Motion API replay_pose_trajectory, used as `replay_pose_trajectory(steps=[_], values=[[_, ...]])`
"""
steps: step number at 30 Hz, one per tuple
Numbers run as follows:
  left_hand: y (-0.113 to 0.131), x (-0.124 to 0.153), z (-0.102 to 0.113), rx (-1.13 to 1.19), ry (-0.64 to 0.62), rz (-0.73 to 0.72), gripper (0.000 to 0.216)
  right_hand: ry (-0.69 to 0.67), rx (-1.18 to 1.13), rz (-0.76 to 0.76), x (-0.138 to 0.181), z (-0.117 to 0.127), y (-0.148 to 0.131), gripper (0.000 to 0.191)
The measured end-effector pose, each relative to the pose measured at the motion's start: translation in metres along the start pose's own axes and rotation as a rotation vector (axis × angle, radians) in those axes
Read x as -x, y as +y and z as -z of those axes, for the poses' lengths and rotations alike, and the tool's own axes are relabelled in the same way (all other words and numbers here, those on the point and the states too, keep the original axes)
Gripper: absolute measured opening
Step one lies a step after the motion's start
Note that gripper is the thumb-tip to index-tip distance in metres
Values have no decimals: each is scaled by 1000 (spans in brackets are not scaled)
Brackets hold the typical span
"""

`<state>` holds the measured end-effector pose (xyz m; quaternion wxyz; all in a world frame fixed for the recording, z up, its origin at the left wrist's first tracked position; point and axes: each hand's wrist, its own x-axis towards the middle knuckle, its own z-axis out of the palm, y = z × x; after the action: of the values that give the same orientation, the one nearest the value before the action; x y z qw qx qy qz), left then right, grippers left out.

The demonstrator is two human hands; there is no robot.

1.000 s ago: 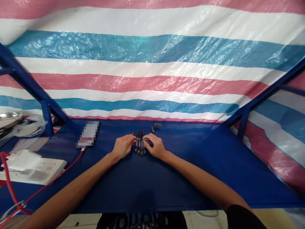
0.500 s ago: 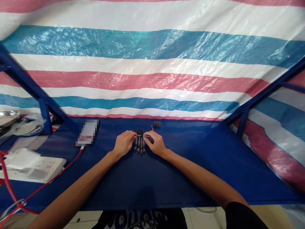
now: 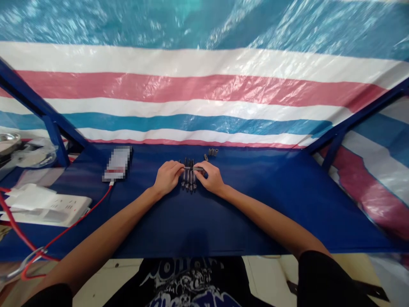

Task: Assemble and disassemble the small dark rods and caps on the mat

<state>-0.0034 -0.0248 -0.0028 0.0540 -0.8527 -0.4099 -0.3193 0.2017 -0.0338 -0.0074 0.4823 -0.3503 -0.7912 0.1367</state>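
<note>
While the left hand (image 3: 168, 177) and right hand (image 3: 209, 175) pinch opposite ends of a slim grey piece (image 3: 198, 169) (one part or two, it cannot be told) across the row of dark rods (image 3: 191, 186) on the blue table (image 3: 249, 217), uneven force could make it slip and knock the rods askew. A stray knuckle might also disturb the small cylinder (image 3: 206, 157) just beyond the right hand, on the far side.

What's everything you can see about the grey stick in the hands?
The grey stick is slim, held sideways over a row of dark, thin pieces. Its right part looks thicker. The left hand pinches one end, the right hand the other. I can't tell its material or whether it's one piece.
</note>
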Motion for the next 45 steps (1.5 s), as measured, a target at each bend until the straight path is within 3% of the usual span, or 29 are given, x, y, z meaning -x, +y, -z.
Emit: replay_pose_trajectory(steps=[12,17,23,32,37,45], values=[[3,-1,4,-95,-52,-113,33,-10,-17,-16,3,0,2,18],[3,1,12,-113,40,-191,29,-44,-38,92,-2,6,-3,15],[9,2,17,29,194,-187,26,-114,-36,165,-17,22,-18,12],[16,5,18,161,241,-129,27,-174,23,182,-29,37,-39,8],[17,6,16,142,221,-127,26,-212,22,152,-27,36,-35,8],[21,0,25,23,257,-165,26,-258,-113,-23,-32,41,-32,12]])
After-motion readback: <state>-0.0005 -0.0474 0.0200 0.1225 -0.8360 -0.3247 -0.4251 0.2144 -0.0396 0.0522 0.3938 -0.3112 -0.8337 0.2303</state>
